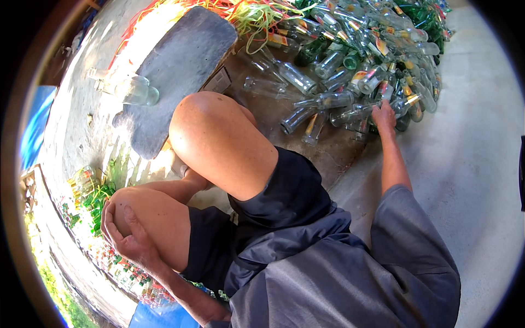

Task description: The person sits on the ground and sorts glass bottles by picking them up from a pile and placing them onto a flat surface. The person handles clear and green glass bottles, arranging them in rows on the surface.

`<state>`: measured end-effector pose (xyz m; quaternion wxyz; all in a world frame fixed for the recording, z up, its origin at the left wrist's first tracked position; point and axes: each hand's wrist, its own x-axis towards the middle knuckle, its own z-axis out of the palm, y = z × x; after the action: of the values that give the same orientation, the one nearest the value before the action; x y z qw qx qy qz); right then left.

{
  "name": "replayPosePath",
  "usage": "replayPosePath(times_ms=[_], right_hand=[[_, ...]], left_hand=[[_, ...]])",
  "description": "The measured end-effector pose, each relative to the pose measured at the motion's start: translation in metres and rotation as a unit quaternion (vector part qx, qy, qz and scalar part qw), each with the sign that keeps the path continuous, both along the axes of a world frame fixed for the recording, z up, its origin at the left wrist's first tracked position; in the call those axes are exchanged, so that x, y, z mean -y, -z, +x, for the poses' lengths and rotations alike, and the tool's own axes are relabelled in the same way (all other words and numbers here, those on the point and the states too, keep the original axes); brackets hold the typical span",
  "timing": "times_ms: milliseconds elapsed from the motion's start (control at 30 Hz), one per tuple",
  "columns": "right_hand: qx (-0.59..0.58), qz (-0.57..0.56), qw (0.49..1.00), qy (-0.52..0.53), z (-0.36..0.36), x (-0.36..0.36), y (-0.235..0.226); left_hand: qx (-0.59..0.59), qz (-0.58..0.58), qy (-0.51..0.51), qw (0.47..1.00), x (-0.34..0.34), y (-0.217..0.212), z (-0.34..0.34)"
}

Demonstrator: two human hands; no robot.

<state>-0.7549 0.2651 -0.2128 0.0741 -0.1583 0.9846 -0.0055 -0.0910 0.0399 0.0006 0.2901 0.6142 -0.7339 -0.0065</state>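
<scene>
My right hand reaches to the near right edge of a large heap of glass bottles. Its fingers are closed at the end of a clear glass bottle with an orange label; the fingertips are partly hidden. Just left of that hand lies another clear bottle on its side. My left hand rests on my left knee with the fingers apart, holding nothing.
Several clear bottles lie loose in front of my knees. A dark grey board is at the left, with clear glass bottles by its edge. Red and yellow-green plastic strips are piled behind it. Green bottles stand far left.
</scene>
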Motion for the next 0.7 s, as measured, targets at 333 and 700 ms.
replayPosePath(times_ms=[333, 700], right_hand=[[-0.046, -0.094, 0.994, -0.027, -0.012, -0.021, 0.032], [-0.076, -0.218, 0.972, -0.032, 0.024, -0.036, 0.03]], left_hand=[[-0.247, -0.017, -0.034, 0.968, -0.004, 0.01, -0.024], [-0.037, 0.016, -0.036, 0.999, -0.01, -0.01, -0.013]])
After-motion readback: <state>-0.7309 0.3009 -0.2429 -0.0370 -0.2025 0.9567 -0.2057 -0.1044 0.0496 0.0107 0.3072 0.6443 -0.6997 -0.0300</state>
